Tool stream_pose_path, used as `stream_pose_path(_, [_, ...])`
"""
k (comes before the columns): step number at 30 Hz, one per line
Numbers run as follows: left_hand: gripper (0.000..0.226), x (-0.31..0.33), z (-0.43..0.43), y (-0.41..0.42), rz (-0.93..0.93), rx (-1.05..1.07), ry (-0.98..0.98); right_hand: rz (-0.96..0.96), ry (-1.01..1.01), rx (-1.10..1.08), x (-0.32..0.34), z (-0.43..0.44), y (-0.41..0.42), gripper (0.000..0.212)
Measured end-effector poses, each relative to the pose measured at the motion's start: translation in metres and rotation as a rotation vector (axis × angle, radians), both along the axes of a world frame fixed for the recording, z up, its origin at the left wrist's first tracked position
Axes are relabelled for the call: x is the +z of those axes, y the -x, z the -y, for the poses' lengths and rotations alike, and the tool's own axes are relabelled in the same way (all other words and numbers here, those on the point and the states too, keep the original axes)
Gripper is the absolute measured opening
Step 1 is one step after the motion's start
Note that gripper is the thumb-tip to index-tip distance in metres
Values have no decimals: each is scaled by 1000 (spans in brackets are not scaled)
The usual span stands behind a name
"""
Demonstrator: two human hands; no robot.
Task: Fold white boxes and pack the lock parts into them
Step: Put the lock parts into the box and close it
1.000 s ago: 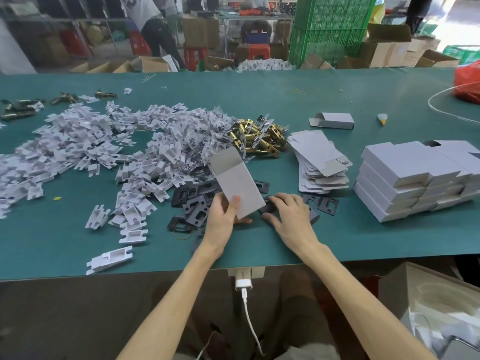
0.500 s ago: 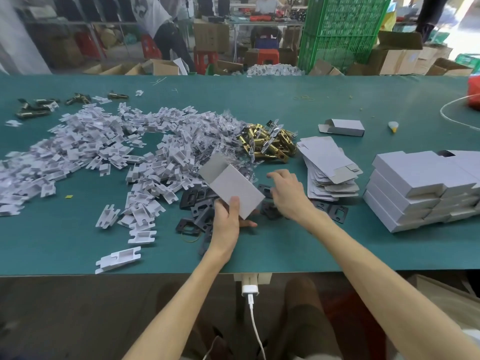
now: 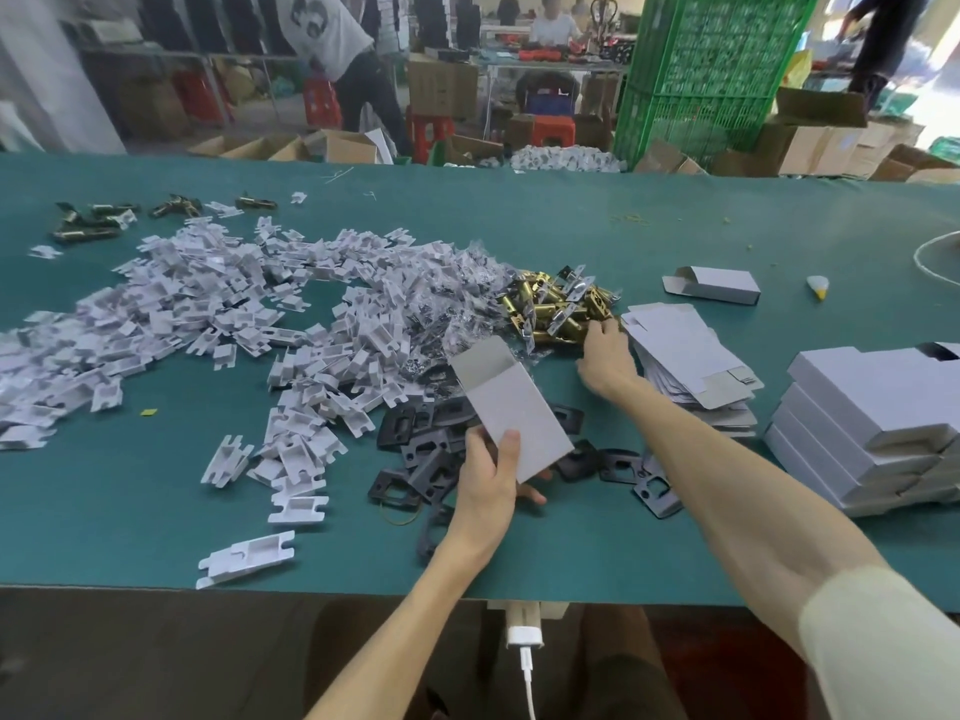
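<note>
Head view: the left hand (image 3: pixel 488 478) grips a white box (image 3: pixel 511 413) by its lower end, thumb across the front face and fingers behind. The box is held above the green table (image 3: pixel 519 215), tilted, with its open flap pointing to about 11 o'clock. Beneath and around it lies a scatter of black strike plates (image 3: pixel 415 452). The right hand (image 3: pixel 605 358) is extended to 1 o'clock of the box, fingertips at the near edge of the brass latch pile (image 3: pixel 550 309). The hand is seen from the back and its fingers are partly hidden, so whether it holds a latch cannot be told. Just beside that hand, at 3 o'clock, sits a stack of flat box blanks (image 3: pixel 685 356). A stack of folded boxes (image 3: pixel 872 423) stands further along the same bearing. One folded box (image 3: pixel 719 285) lies alone at 2 o'clock. White plastic inserts (image 3: pixel 208 314) spread widely from 9 to 11 o'clock, apparently mixed with small clear bags (image 3: pixel 452 283) near the latches.
</note>
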State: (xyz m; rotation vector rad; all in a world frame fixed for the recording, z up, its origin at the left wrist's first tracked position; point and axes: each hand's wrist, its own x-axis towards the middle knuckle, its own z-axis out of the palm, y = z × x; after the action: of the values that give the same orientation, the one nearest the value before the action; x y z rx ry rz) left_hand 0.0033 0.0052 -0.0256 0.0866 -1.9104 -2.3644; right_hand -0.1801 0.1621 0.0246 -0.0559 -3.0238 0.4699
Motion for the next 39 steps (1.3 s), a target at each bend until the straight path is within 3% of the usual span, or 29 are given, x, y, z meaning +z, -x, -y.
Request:
stream_pose_path(13, [24, 5, 3, -5, 0, -1, 4, -164, -104, 192, -9, -13, -41, 14])
stream_pose_path(20, [48, 10, 3, -12, -36, -33, 123, -261, 51, 210, 12, -15, -78, 20])
stream_pose_path(31, [31, 11, 5, -14, -103, -84, 180, -207, 131, 213, 51, -17, -99, 22])
stream_pose_path(34, [27, 10, 5, -13, -88, -73, 192, -279, 277, 184, 70, -27, -104, 20])
stream_pose_path(39, [27, 4, 5, -11, -67, -69, 218, -569, 354, 224, 126, -41, -122, 18])
